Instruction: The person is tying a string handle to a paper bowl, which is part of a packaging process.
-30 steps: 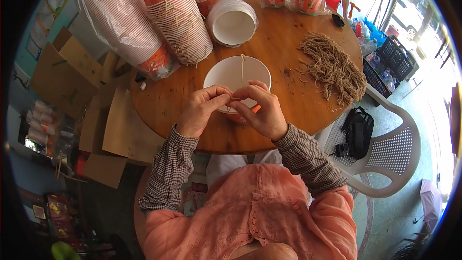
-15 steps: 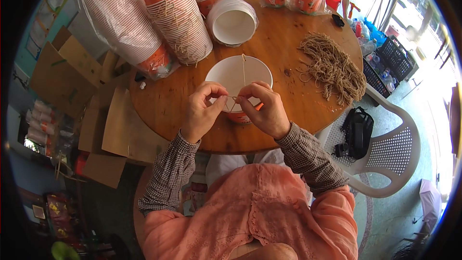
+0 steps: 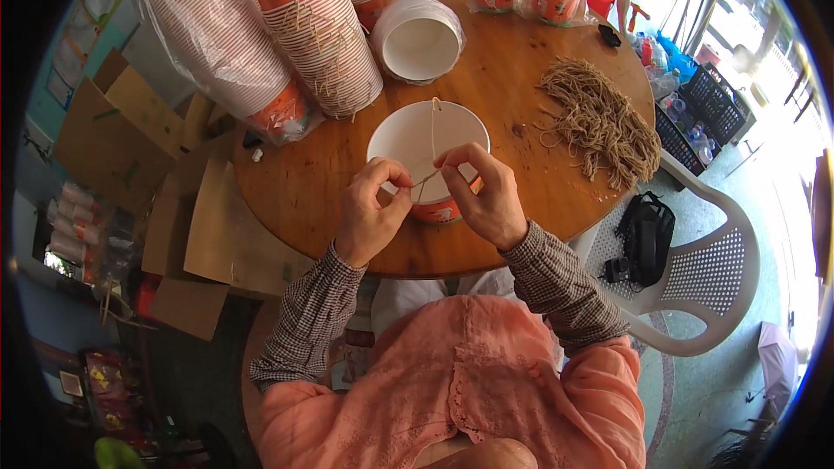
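Observation:
In front of me on the round wooden table stands an orange paper bucket [image 3: 439, 211] with a white inside. A tan cord [image 3: 434, 128] passes through its far rim and runs across the opening to my hands. My left hand [image 3: 372, 207] pinches the cord between thumb and forefinger over the near left rim. My right hand [image 3: 484, 194] pinches it a little higher, over the near right rim. A short stretch of cord spans the gap between the two pinches. Whether it is knotted there is too small to tell.
A heap of loose tan cords [image 3: 599, 122] lies on the right of the table [image 3: 521, 61]. Tall bucket stacks [image 3: 326, 52] stand at the back left, beside a wrapped white bucket [image 3: 423, 48]. Cardboard boxes [image 3: 208, 217] sit left, a white plastic chair [image 3: 708, 278] right.
My hands have drawn slightly apart, the right one rising a little, and the cord between them is pulled out straighter. The bucket has shifted slightly left.

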